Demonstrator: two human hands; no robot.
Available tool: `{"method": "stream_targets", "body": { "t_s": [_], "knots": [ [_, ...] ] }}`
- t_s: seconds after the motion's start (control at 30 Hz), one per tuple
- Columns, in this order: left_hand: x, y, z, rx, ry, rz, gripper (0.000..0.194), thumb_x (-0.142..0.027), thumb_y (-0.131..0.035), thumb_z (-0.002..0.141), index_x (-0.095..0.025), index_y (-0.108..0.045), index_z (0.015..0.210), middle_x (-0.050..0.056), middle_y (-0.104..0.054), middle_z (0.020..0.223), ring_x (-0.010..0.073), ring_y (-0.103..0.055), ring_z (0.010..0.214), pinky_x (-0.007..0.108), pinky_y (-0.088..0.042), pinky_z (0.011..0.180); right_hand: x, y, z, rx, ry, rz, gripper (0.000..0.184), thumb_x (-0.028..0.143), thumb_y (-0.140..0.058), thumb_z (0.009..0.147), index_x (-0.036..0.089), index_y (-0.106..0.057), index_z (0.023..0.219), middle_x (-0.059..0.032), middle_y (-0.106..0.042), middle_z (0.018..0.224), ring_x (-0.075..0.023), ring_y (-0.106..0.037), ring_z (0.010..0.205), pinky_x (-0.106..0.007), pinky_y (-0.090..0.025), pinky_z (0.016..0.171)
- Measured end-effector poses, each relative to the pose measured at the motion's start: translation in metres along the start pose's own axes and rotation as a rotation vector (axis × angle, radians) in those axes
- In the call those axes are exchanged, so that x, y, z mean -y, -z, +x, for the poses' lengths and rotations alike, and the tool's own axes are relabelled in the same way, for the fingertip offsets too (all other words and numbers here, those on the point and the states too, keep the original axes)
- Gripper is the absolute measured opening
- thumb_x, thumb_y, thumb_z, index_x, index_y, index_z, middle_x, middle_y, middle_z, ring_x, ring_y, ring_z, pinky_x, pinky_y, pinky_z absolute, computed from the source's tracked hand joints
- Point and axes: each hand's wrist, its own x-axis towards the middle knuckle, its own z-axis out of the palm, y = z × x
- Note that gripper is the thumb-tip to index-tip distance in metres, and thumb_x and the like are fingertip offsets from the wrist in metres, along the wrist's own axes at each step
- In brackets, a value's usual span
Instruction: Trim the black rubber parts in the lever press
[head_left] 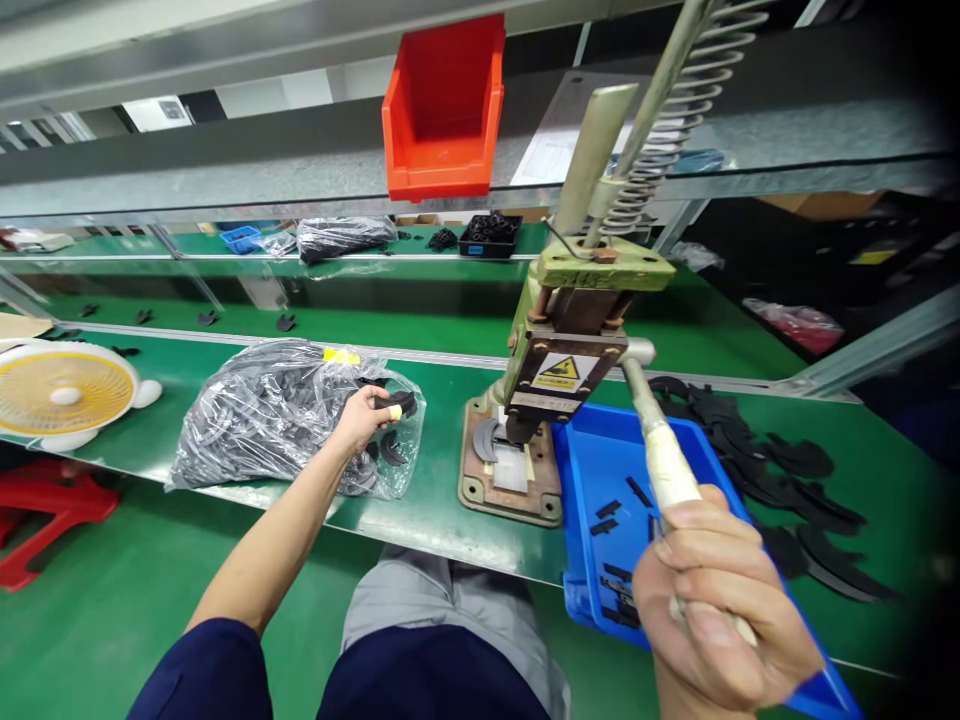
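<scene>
In the head view, 1 dark piece [403,399] is pinched by the left hand [365,418] at the near-press end of the clear bag [255,420]. The lever [667,465] of the press [570,345] is gripped by the right hand [720,590]. A grey curved piece [484,440] is seated on the base plate [474,492]. As a judgement, pieces should be seated flat, and fingers kept clear whenever the lever is pulled.
</scene>
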Motion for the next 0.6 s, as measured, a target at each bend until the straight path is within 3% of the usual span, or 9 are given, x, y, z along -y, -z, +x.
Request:
{"method": "stream_targets", "body": {
  "t_s": [0.07,0.17,0.3,0.4,0.53,0.6],
  "knots": [
    [0.002,-0.002,-0.002,0.01,0.002,-0.054,0.045,-0.019,-0.088,0.048,-0.015,-0.058,0.081,-0.005,-0.06,0.057,0.0077,-0.052,0.046,0.016,-0.034,0.043,0.001,0.0,0.0,0.003,-0.006,-0.008,0.004,0.017,-0.052,0.064,0.019,-0.055,0.063,-0.002,-0.058,0.063,-0.0198,-0.056,0.068,-0.049,-0.043,0.084],
    [0.001,-0.008,-0.007,0.061,-0.003,-0.178,0.046,-0.028,-0.091,0.049,-0.014,-0.061,0.08,-0.005,-0.059,0.061,0.0047,-0.049,0.049,0.015,-0.036,0.046,0.003,0.002,0.001,0.018,-0.037,-0.032,0.005,0.017,-0.051,0.066,0.02,-0.056,0.064,-0.0015,-0.058,0.063,-0.0211,-0.056,0.069,-0.052,-0.043,0.086],
    [-0.004,-0.022,-0.016,0.176,0.028,-0.263,0.047,-0.035,-0.092,0.054,-0.013,-0.063,0.083,-0.001,-0.064,0.08,0.0107,-0.062,0.071,0.022,-0.052,0.066,0.004,0.004,0.0,0.031,-0.054,-0.038,0.006,0.017,-0.051,0.067,0.02,-0.055,0.064,-0.0011,-0.058,0.063,-0.0205,-0.055,0.069,-0.053,-0.042,0.088],
    [-0.008,-0.042,-0.021,0.291,0.082,-0.204,0.047,-0.038,-0.092,0.057,-0.014,-0.065,0.087,0.001,-0.065,0.085,0.015,-0.066,0.08,0.028,-0.056,0.073,0.002,0.004,-0.002,0.028,-0.053,-0.037,0.007,0.017,-0.051,0.068,0.021,-0.054,0.064,-0.0006,-0.058,0.064,-0.0204,-0.056,0.072,-0.053,-0.043,0.089],
    [-0.009,-0.079,-0.023,0.425,0.107,-0.028,0.049,-0.034,-0.091,0.06,-0.013,-0.067,0.097,0.001,-0.066,0.08,0.0111,-0.063,0.066,0.021,-0.052,0.059,-0.001,0.008,-0.004,0.04,-0.029,-0.052,0.006,0.019,-0.051,0.069,0.022,-0.054,0.065,0.0006,-0.058,0.065,-0.0198,-0.056,0.072,-0.052,-0.044,0.088],
    [-0.007,-0.1,-0.021,0.429,0.114,0.041,0.046,-0.027,-0.091,0.059,-0.011,-0.066,0.095,0.0,-0.065,0.071,0.0099,-0.061,0.058,0.019,-0.049,0.053,-0.001,0.011,-0.005,0.069,-0.046,-0.068,0.006,0.02,-0.051,0.07,0.022,-0.054,0.066,0.001,-0.058,0.065,-0.0201,-0.056,0.072,-0.054,-0.045,0.088]
  ]
}}
